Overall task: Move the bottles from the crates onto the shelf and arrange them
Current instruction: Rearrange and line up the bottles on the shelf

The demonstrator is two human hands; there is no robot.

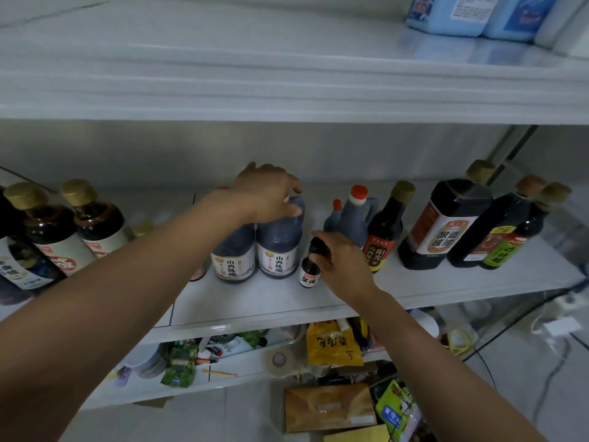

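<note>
Stocking appears well advanced. The middle shelf (pixel 255 301) already carries a row of bottles: gold-capped bottles (pixel 98 224) at the left end, a twin jug (pixel 234 253) near the centre, an orange-capped jug (pixel 353 218) set further back, a slim dark bottle (pixel 384 232) and a square soy bottle (pixel 443 224), with more dark bottles beyond it to the right. Two items are in hand. The left hand (pixel 267 193) sits on top of the vinegar jug (pixel 279 247), fingers curled down over its cap and handle; this jug stands upright, touching the twin jug. The right hand (pixel 342 263) has its fingers clamped on the cap of the small dark bottle (pixel 309 274), which is just beside the vinegar jug. The bottle leans slightly and appears to rest on the shelf, though contact cannot be confirmed. No crate is in view, so the number left to move cannot be told. Judged outstanding: seat and release both items, then straighten the row.
</note>
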